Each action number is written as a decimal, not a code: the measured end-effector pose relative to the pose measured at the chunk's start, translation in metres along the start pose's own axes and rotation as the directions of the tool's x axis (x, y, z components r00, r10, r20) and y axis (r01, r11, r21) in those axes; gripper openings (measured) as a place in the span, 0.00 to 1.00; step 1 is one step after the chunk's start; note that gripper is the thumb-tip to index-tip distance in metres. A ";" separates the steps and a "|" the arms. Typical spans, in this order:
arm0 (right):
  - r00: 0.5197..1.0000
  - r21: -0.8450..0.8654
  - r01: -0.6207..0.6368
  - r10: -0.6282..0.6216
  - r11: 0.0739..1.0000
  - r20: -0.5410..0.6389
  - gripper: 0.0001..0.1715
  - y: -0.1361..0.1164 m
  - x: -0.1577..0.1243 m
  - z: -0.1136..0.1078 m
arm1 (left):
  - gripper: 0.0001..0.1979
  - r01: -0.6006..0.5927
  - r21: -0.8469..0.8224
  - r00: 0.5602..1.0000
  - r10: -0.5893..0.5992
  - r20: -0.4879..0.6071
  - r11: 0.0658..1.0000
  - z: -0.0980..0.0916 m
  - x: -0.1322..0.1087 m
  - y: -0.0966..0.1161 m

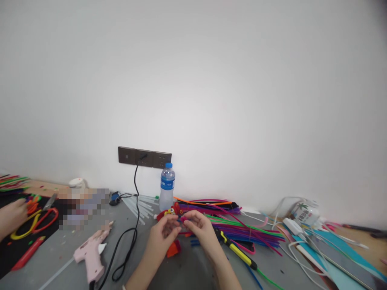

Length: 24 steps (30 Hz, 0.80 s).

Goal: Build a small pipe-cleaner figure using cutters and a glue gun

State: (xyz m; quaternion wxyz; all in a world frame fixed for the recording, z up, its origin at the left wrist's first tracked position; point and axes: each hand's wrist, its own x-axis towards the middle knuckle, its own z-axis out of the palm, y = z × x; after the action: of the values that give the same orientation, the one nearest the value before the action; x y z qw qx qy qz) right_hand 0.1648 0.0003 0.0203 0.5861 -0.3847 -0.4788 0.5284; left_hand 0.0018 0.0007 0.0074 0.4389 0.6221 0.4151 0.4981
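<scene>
Near the front middle of the table, my two hands are close together. My right hand (202,230) pinches a small magenta pipe cleaner piece (184,218) between thumb and fingertips. Facing it, my left hand (165,235) has its fingers curled and closed; what lies in them is too small to make out. Just behind the left fingers are small red and yellow fuzzy pieces (172,210). An orange-red piece (173,249) lies below, between my wrists. Bundles of coloured pipe cleaners (250,233) spread out behind and right of my right hand.
A water bottle (167,187) stands by the wall socket (144,157). On the left are a pink glue gun (90,255) with its black cord, clear glue sticks (139,208), scissors (38,221) and another person's hand (13,217). A yellow-black tool (238,250) and a phone (347,259) lie right.
</scene>
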 end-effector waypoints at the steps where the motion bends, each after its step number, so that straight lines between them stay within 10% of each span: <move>1: 1.000 -0.011 0.006 -0.006 1.000 0.021 0.19 0.000 0.000 0.003 | 0.16 0.008 -0.033 1.000 -0.009 -0.007 0.999 0.000 0.001 -0.002; 24: 0.999 0.035 0.040 -0.040 0.999 0.007 0.19 0.010 -0.003 0.026 | 0.19 0.137 -0.367 0.981 -0.177 -0.080 0.920 -0.006 0.005 -0.004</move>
State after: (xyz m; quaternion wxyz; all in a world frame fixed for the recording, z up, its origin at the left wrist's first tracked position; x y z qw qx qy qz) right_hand 0.1373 -0.0025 0.0170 0.6014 -0.3629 -0.4794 0.5261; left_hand -0.0037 0.0073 0.0054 0.5599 0.4672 0.3894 0.5627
